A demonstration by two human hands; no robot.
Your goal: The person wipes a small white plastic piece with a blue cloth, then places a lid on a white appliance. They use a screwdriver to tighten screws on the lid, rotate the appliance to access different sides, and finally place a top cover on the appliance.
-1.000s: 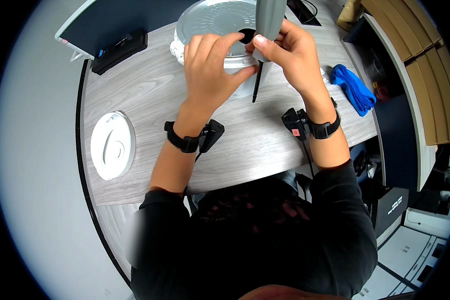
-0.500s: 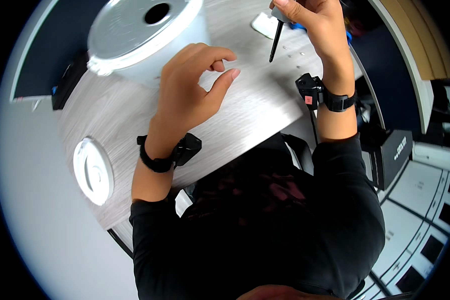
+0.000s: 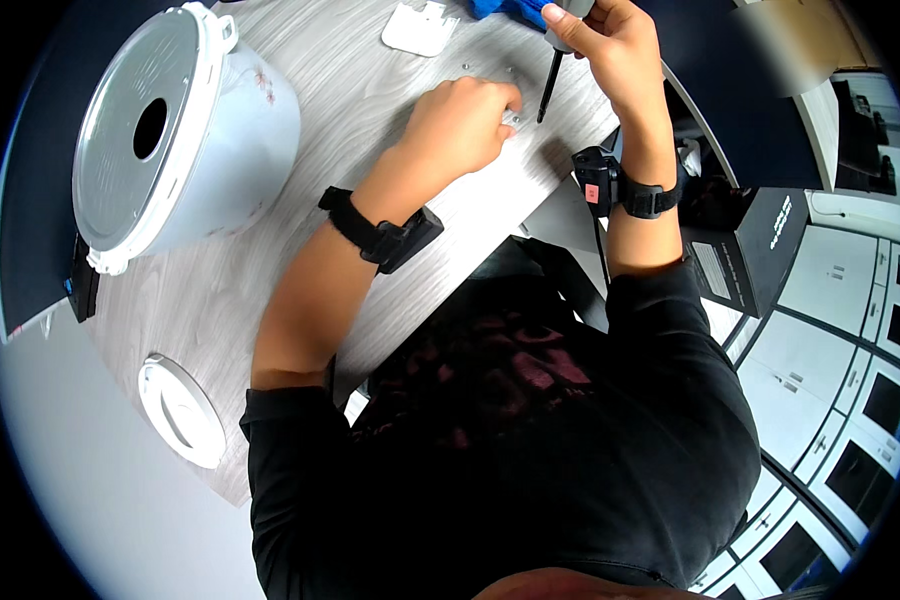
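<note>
My right hand [image 3: 625,50] grips a screwdriver by its grey handle. The black shaft [image 3: 550,88] points down toward the tabletop. My left hand [image 3: 460,125] rests low over the table with its fingers curled together. Right at its fingertips is a small shiny metal bit [image 3: 512,118]; whether the fingers pinch it or only touch it is hidden. Small screw-like pieces [image 3: 466,66] lie just beyond this hand. A flat white plastic piece [image 3: 420,30] is farther back, beside a blue cloth [image 3: 510,9].
On the left of the wood-grain table [image 3: 300,250] a large white pot-shaped housing [image 3: 255,130] lies tilted, its grey round face holed in the middle. An oval white ring-shaped part [image 3: 210,430] sits near the left edge. A black box [image 3: 755,250] stands beyond the right side.
My left hand has moved right and down to the small metal pieces, its fingers closing. The view has shifted, showing more of the housing. My right hand still holds the screwdriver.
</note>
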